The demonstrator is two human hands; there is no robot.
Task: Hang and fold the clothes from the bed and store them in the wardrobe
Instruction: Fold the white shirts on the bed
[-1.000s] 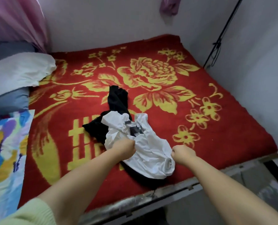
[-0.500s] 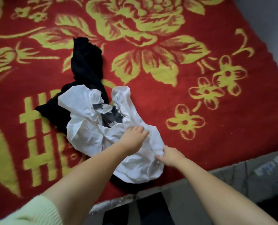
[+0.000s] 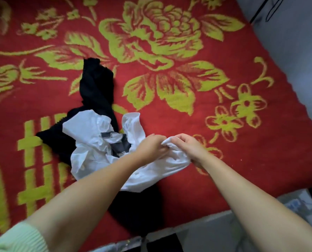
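A crumpled white cotton shirt with a dark grey printed patch (image 3: 104, 142) lies near the front edge of a bed covered by a red woven blanket with yellow-green flowers (image 3: 224, 160). Under and beyond it sprawls a black knitted garment (image 3: 97, 91), one end reaching toward the far side, another spilling toward the near edge. Both bare forearms reach in from below (a pale green ribbed sleeve (image 3: 18, 237) shows at the lower left). The left hand (image 3: 151, 144) and right hand (image 3: 186, 144) meet close together, each pinching a bunched fold at the shirt's right end, fingers curled round the cloth
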